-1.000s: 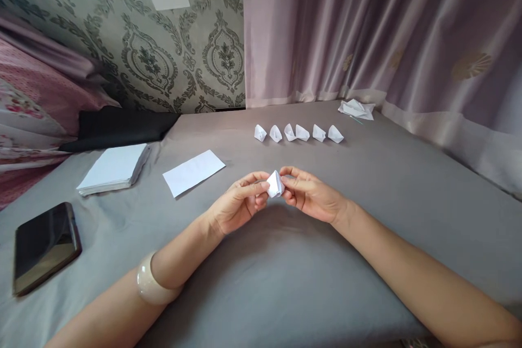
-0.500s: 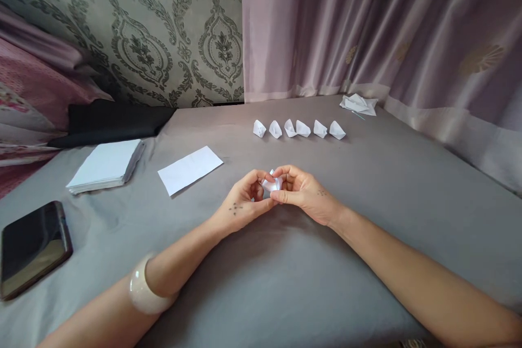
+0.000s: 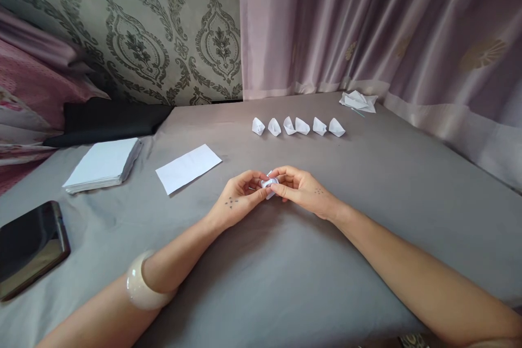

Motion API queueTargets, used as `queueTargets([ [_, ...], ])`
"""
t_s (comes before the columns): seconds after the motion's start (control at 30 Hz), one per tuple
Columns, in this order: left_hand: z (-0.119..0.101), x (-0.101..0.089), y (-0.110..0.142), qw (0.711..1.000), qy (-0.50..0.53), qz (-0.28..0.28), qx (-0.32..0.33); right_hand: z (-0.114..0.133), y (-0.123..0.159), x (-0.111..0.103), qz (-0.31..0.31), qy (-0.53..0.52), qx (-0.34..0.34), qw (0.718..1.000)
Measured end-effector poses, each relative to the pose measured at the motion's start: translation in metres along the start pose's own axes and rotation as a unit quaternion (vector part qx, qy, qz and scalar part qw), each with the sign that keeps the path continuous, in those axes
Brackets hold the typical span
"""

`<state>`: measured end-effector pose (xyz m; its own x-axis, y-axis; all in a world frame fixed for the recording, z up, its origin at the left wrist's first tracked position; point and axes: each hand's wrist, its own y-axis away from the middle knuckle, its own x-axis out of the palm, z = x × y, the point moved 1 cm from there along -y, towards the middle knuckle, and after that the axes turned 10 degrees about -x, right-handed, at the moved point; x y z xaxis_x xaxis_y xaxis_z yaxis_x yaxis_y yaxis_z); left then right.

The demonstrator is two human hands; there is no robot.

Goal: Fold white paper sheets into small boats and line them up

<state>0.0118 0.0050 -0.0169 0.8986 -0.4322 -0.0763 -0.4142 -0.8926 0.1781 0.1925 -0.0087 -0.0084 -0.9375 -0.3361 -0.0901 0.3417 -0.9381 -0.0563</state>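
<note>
Between my two hands is a small folded white paper piece (image 3: 269, 183), partly covered by fingers. My left hand (image 3: 240, 196) pinches its left side with thumb and fingers. On the right side, my right hand (image 3: 299, 189) grips it the same way, thumb in front. Beyond the hands stands a row of several folded paper pieces (image 3: 319, 126), white and shaped like little boats or cups. Left of my left hand lies a flat white paper sheet (image 3: 188, 168).
A stack of white paper (image 3: 101, 164) sits at the left, with a dark phone (image 3: 32, 247) nearer me. Black cloth (image 3: 108, 119) lies behind the stack. At the far right, a pile of crumpled white paper (image 3: 359, 101) rests near the curtain (image 3: 318, 27).
My fingers have shifted on the folded paper, which has turned and now shows a lower tip beneath the thumbs. The view has moved slightly; other things stay in place.
</note>
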Motion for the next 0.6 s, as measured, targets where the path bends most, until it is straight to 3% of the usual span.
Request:
queueTargets([
  [0.27, -0.007, 0.004, 0.005, 0.996, -0.055, -0.041, -0.052, -0.008, -0.002, 0.002, -0.011, 0.071, 0.025, 0.997],
  [0.47, -0.004, 0.014, 0.003, 0.953, -0.249, -0.171, 0.038, -0.01, -0.001, 0.012, -0.075, 0.257, -0.062, 0.962],
  [0.6, -0.005, 0.013, -0.001, 0.945, -0.262, -0.183, 0.065, -0.01, -0.001, 0.014, -0.115, 0.291, -0.058, 0.948],
])
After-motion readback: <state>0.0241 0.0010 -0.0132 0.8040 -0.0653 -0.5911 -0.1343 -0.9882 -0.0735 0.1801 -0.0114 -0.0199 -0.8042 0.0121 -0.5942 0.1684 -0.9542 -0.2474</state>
